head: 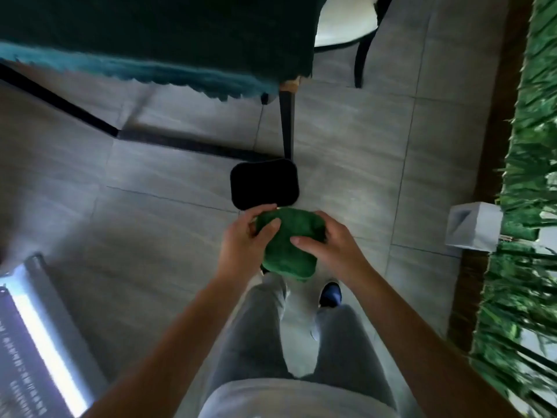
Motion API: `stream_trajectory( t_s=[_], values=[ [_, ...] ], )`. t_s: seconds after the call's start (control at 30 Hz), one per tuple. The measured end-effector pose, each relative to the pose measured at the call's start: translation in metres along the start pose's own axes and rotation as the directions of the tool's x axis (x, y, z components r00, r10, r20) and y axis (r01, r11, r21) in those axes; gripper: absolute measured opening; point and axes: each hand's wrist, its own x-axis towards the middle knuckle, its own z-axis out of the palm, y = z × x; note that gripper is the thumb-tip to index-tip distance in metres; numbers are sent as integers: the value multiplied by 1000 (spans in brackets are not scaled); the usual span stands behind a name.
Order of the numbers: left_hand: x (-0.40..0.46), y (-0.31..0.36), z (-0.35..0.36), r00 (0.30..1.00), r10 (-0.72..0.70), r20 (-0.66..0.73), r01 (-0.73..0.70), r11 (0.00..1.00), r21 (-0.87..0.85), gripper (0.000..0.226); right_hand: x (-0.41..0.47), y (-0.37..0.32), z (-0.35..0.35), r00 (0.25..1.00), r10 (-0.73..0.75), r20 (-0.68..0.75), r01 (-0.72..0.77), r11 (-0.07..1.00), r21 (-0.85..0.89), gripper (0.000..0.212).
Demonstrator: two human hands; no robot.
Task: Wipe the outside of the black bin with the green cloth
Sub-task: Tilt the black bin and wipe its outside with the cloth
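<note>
The black bin [264, 184] stands on the grey tiled floor beside a table leg, seen from above with its dark opening facing me. I hold the folded green cloth [289, 245] in the air just in front of the bin, above my legs. My left hand [245, 238] grips the cloth's left edge with thumb on top. My right hand [327, 244] holds its right side, thumb laid across the top. The cloth hides the bin's near rim.
A table with a dark teal cloth [150, 49] and a black leg [287, 125] stands behind the bin. A white-seated chair [346, 22] is at the back right. A green plant wall [530, 206] and a grey box [473, 226] line the right.
</note>
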Motion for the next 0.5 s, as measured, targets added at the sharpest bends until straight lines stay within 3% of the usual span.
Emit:
stream_trajectory(
  t_s=[0.07, 0.13, 0.23, 0.33, 0.5],
  values=[
    [31, -30, -5, 997, 80, 9, -80, 964, 254, 15, 25, 21, 3, 1000, 15, -6, -16, 999, -43, 45],
    [63, -67, -4, 991, 115, 74, -135, 912, 386, 23, 52, 55, 3, 999, 21, -25, -22, 998, -54, 48],
    [120, -125, 5, 985, 95, 142, -150, 880, 450, 16, 102, 112, 2, 994, 50, -94, -54, 998, -43, 50],
    [180, -172, 20, 961, 57, 270, -181, 869, 461, 9, 154, 171, 2, 987, 73, -143, -78, 997, -26, 38],
    [254, -224, 44, 914, 176, 365, -345, 810, 473, 6, 224, 244, -4, 983, -8, -182, 19, 998, 61, 34]
  ],
)
